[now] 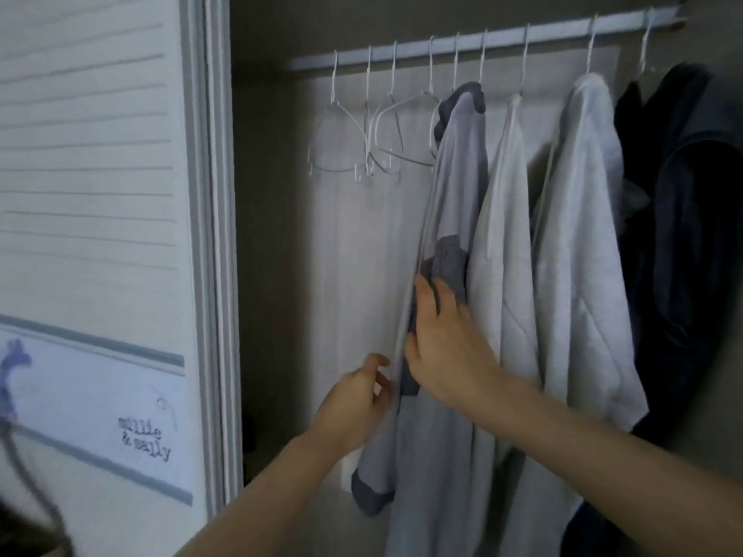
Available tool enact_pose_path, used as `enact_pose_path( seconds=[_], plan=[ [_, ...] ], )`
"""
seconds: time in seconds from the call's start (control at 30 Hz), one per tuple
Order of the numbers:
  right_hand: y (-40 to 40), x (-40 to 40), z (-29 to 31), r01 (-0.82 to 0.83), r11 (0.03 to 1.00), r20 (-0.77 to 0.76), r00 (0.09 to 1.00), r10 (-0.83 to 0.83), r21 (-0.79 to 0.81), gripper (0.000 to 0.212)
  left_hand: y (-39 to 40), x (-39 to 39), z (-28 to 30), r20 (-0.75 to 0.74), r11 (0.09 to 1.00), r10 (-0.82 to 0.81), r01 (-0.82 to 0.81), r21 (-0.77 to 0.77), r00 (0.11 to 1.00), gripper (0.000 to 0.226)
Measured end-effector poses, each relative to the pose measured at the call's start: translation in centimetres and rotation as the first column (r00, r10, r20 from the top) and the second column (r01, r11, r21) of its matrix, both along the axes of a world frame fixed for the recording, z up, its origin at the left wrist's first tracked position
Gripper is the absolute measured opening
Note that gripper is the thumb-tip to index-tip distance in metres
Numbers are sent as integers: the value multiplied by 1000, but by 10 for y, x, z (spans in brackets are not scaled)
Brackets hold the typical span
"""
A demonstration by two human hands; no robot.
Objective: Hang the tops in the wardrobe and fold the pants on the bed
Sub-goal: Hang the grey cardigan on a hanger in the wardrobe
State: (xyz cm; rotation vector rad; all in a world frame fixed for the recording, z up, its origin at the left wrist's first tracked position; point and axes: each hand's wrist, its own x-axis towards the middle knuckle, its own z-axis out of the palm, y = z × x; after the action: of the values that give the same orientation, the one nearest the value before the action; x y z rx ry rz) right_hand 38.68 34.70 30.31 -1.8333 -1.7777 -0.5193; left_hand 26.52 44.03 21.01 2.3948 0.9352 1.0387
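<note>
Both hands reach into the open wardrobe and meet at the light grey top (454, 186) with dark trim, which hangs from a hanger on the rail (482, 40) above them. The left hand (356, 400) has its fingers curled at the front edge of this top, pinching the cloth between thumb and fingertips. The right hand (438, 343), just above and to the right of the left, lies with straight fingers flat against the side of the same top, its fingertips touching the dark cuff (450, 263) of the sleeve. Up and to the left of the hands, several bare white hangers (362, 134) dangle in a bunch from the rail. To the right of the right hand hang two white tops (579, 235), and beyond them a dark garment (683, 235) at the far end of the rail. Well to the left of the left hand stands the white wardrobe door (100, 195), with horizontal slats above and small printed lettering lower down.
</note>
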Motion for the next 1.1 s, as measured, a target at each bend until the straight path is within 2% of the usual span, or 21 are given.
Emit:
enact_pose_path(
  seconds=[0.07,0.17,0.27,0.33,0.5,0.6,0.73,0.83,0.97,1.1],
  plan=[
    [-22,-6,-15,-47,999,2,999,47,11,73,-31,-19,-6,-53,998,68,-68,9,996,32],
    [-55,-14,-37,-133,990,20,991,132,48,71,-85,-47,-18,-49,988,154,-153,23,987,34],
    [-93,-26,-67,-304,951,54,952,301,57,67,-152,-76,-41,-51,962,273,-271,34,961,32],
    [-121,-32,-88,-417,906,67,909,412,75,63,-198,-90,-61,-84,932,362,-360,36,929,28],
    [-213,-55,-158,-688,725,-4,726,688,-28,56,-348,-117,-123,-68,790,605,-608,-79,794,19],
    [-269,-73,-197,-810,577,-47,584,811,-102,52,-440,-122,-164,-83,639,749,-750,-168,657,18],
    [-344,-107,-242,-902,379,-95,404,910,-206,48,-563,-124,-220,-148,407,871,-857,-316,468,19],
    [-412,-139,-277,-923,184,-138,241,961,-337,47,-667,-127,-264,-238,163,933,-905,-394,271,14],
    [-494,-176,-315,-885,-5,-157,77,985,-465,46,-785,-123,-302,-318,-84,945,-890,-448,71,12],
    [-598,-206,-352,-783,-208,-197,-112,974,-586,47,-903,-99,-335,-391,-335,912,-780,-529,-126,14]
  ],
)
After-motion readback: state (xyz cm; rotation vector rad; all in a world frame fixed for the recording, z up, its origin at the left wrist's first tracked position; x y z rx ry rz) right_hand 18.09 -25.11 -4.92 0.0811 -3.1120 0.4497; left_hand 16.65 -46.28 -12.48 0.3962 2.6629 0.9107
